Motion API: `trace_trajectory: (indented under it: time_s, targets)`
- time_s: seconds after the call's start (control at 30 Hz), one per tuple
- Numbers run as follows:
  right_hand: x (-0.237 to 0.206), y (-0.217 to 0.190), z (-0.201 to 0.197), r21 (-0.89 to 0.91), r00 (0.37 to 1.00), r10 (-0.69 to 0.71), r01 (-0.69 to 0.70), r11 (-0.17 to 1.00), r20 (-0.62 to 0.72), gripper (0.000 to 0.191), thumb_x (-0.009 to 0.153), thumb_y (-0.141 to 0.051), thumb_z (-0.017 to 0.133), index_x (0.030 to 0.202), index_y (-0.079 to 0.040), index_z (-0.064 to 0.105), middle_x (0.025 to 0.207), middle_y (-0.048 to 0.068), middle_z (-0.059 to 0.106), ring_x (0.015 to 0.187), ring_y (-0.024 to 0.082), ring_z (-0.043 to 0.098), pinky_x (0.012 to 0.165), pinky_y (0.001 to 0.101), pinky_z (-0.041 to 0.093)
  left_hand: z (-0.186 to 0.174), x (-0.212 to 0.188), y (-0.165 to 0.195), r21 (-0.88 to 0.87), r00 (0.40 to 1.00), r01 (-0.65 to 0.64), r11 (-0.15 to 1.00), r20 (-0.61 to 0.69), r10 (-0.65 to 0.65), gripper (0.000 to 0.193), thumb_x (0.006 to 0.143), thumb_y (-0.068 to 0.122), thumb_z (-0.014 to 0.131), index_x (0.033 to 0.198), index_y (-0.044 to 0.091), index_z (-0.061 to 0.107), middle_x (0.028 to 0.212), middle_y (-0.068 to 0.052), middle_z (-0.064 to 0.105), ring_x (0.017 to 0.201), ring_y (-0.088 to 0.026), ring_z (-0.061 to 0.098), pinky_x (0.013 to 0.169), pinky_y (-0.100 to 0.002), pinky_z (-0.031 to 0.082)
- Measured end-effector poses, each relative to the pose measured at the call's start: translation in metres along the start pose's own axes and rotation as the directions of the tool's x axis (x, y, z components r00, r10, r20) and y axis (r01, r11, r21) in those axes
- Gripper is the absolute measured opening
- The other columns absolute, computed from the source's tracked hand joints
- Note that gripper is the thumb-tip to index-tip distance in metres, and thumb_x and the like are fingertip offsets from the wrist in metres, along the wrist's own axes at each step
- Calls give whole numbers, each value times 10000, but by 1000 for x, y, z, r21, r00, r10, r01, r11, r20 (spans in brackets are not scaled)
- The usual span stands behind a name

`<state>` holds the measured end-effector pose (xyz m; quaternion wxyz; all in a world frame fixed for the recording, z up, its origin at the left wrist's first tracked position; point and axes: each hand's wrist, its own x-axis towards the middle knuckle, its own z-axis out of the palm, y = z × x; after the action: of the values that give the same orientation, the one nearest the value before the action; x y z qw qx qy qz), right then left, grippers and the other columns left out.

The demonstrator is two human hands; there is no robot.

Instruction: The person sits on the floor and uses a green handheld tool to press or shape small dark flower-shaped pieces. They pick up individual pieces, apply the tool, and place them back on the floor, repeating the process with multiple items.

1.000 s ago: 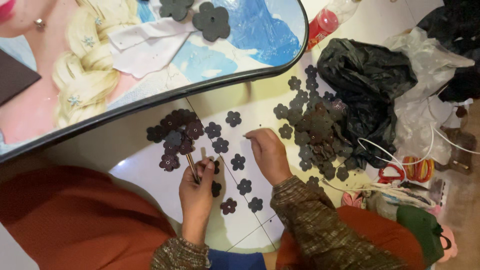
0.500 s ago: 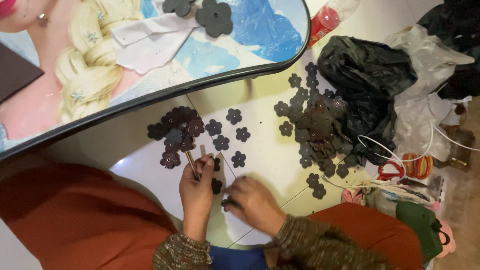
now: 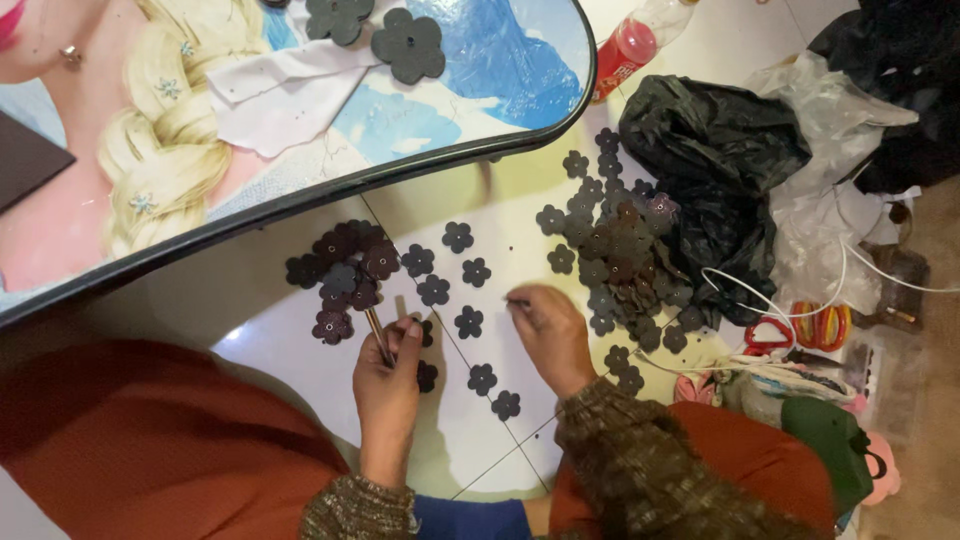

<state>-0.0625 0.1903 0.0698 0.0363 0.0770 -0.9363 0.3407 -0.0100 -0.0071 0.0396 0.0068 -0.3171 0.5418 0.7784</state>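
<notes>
We take the white floor tile (image 3: 520,410) as our landmark, since both hands work over it. Our left hand (image 3: 388,385) is clenched around a thin metal tool (image 3: 377,334), whose tip points up the tile toward a small heap of dark flower cutouts (image 3: 345,270) at its upper left edge; the lower part of the tool is hidden inside the fist. Our right hand (image 3: 550,335) hovers over the tile's right side with fingertips pinched together at something tiny; we cannot make out what it is, or whether anything is truly held. Between and around the hands, single flower cutouts (image 3: 468,322) lie spaced apart on the tile in loose rows, one half hidden beneath the left hand. To the right of the tile sits a bigger pile of cutouts (image 3: 615,250), running up against a black plastic bag (image 3: 715,150). Above the tile, a tray with a cartoon picture (image 3: 300,130) carries two larger dark flowers and is cut off by the frame. Our orange clothing covers the tile's lower corners.
</notes>
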Motion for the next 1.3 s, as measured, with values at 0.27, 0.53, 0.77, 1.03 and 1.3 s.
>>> trace_trajectory:
  time_s: [0.27, 0.53, 0.77, 1.03, 1.3]
  targets:
    - [-12, -18, -10, -52, 991, -117, 120, 991, 61, 420, 759, -36, 735, 1177, -36, 692, 1257, 130, 622, 1106, 297, 649, 839, 370, 560, -1, 2, -6, 39, 999, 31, 999, -17, -31, 190, 983, 180, 700, 877, 76, 583, 950, -71, 650, 797, -100, 514, 695, -246, 416]
    - [-9, -11, -7, 67, 998, 13, -17, 998, 55, 131, 884, -74, 755, 1003, -48, 709, 970, 76, 660, 880, 181, 698, 747, 311, 576, 2, -1, 1, 28, 1000, 10, 1000, -2, -10, 238, 968, 171, 687, 817, 61, 539, 1025, -62, 712, 840, -82, 577, 754, -223, 472]
    - [-5, -16, 3, -221, 960, -272, 280, 934, 67, 110, 841, 20, 731, 913, -5, 651, 882, 132, 625, 867, 322, 607, 813, 433, 489, 2, 0, -3, -4, 1000, -4, 1000, 18, 5, 236, 973, 155, 688, 823, 66, 529, 1027, -59, 702, 878, -65, 600, 748, -211, 470]
    - [10, -22, 13, -147, 957, -284, 290, 946, 57, 123, 856, -10, 743, 960, -22, 678, 910, 125, 654, 896, 334, 618, 836, 424, 503, 5, 1, -14, -75, 995, -69, 995, 61, 74, 229, 972, 134, 697, 842, 90, 515, 1009, -30, 694, 864, -30, 623, 711, -167, 494]
    - [-29, -35, -12, 38, 977, -94, 89, 995, 189, 139, 808, -68, 788, 913, -32, 703, 882, 112, 713, 834, 296, 674, 775, 388, 539, 2, 3, -13, 5, 999, -16, 1000, 38, 15, 233, 963, 155, 701, 829, 77, 528, 992, -22, 705, 743, -41, 538, 616, -193, 439]
